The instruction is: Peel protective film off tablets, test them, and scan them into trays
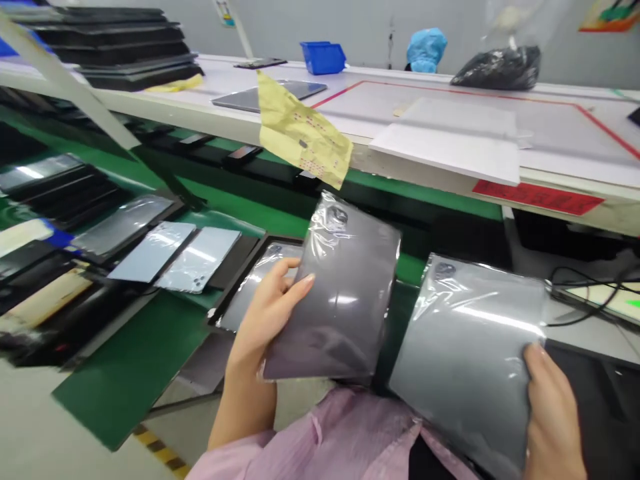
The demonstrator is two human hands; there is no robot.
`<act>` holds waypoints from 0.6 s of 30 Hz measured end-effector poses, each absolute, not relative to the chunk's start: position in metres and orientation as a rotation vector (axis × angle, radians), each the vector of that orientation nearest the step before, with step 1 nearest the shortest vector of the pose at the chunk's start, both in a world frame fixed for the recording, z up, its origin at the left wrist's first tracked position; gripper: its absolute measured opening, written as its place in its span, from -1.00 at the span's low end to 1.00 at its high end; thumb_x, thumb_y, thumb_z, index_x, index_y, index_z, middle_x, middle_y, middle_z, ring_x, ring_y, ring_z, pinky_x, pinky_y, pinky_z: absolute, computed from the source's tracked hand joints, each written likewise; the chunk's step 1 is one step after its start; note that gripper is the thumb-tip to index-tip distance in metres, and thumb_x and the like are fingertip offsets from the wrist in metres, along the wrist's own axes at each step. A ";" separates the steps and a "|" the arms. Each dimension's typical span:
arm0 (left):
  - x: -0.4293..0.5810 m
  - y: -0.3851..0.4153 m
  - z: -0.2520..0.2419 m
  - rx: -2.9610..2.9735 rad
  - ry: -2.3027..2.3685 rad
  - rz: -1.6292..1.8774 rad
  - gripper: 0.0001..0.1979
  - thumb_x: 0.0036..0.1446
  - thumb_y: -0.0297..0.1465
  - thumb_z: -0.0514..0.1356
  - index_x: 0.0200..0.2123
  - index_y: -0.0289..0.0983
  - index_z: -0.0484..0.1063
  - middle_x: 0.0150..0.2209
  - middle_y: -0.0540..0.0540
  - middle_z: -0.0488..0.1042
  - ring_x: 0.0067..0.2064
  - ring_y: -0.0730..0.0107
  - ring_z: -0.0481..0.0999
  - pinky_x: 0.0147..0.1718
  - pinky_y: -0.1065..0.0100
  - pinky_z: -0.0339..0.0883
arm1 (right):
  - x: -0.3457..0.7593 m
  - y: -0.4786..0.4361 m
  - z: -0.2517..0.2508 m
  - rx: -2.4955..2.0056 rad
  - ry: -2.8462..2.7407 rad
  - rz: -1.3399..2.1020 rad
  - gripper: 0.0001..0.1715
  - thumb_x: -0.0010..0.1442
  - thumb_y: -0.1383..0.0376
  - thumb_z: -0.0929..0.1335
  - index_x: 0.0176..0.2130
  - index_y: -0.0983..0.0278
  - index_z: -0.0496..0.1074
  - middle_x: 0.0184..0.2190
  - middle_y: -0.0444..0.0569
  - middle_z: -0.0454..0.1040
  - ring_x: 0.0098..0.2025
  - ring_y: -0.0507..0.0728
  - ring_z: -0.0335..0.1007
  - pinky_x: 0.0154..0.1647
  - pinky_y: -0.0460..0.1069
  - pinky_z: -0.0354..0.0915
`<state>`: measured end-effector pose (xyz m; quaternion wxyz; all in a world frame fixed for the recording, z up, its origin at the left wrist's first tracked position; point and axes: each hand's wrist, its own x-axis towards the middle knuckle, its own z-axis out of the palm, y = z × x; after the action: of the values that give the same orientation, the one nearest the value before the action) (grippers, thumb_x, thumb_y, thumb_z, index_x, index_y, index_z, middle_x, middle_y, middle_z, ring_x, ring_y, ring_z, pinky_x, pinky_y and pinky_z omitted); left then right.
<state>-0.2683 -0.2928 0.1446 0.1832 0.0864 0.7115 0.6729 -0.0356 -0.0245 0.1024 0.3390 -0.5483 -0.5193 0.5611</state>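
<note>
My left hand [265, 313] is raised in front of me with the forearm angled up from my pink sleeve [320, 443]. Its fingers [285, 283] are curled firmly around the left edge of a dark grey tablet in clear plastic film [335, 300], which stands tilted. My right hand [553, 417] is lower and further out, its thumb and fingers closed on the bottom corner of a second film-wrapped tablet [465, 347], which leans the other way. The two tablets are near each other but not touching, and both show their smooth back panels, each with a round camera bump blurred under the glossy, creased film.

Below my left hand, lighter tablet backs lie in black trays [235, 300] on a green anti-static mat [127, 393]. Ahead, a crinkled yellow sheet with red dot marks [303, 130] hangs over the edge of a white workbench [345, 87]. On the bench are a white foam board [450, 140], a blue plastic bin [323, 58] and a black bag [497, 68]. A red label [537, 197] runs along the bench edge, but I can't read any writing on it.
</note>
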 end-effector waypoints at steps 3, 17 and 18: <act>-0.238 -0.272 0.162 0.178 1.666 2.132 -0.63 -0.04 -0.20 0.34 -0.22 -0.15 0.29 -0.58 0.07 0.44 -0.63 0.40 0.42 -0.60 0.41 0.35 | -0.049 -0.030 0.108 -1.320 -1.498 1.397 -0.45 -0.07 -0.09 0.45 -0.35 0.35 0.51 -0.34 -0.03 0.57 -0.26 0.18 0.45 -0.35 -0.03 0.38; -0.187 -0.221 0.175 1.097 2.888 1.809 -0.92 0.13 -0.42 0.21 -0.27 -0.24 0.46 -0.41 -0.01 0.42 -0.42 0.47 0.38 -0.45 0.43 0.31 | -0.036 -0.063 0.156 -0.876 -1.472 1.572 -0.64 -0.14 0.16 0.53 -0.29 0.24 0.57 -0.41 -0.07 0.57 -0.37 0.14 0.48 -0.32 -0.06 0.41; -0.193 -0.219 0.179 1.108 2.916 1.825 -0.85 0.13 -0.42 0.21 -0.19 -0.24 0.45 -0.38 -0.01 0.42 -0.43 0.51 0.36 -0.47 0.46 0.31 | -0.037 -0.067 0.157 -0.875 -1.467 1.565 -0.66 -0.14 0.17 0.53 -0.30 0.23 0.58 -0.42 -0.08 0.57 -0.37 0.13 0.48 -0.32 -0.08 0.40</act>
<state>-0.1927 -0.2187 0.1789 -0.2342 0.2981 0.7844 0.4909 -0.0366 -0.0667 0.1575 0.4007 -0.3460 -0.5802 0.6189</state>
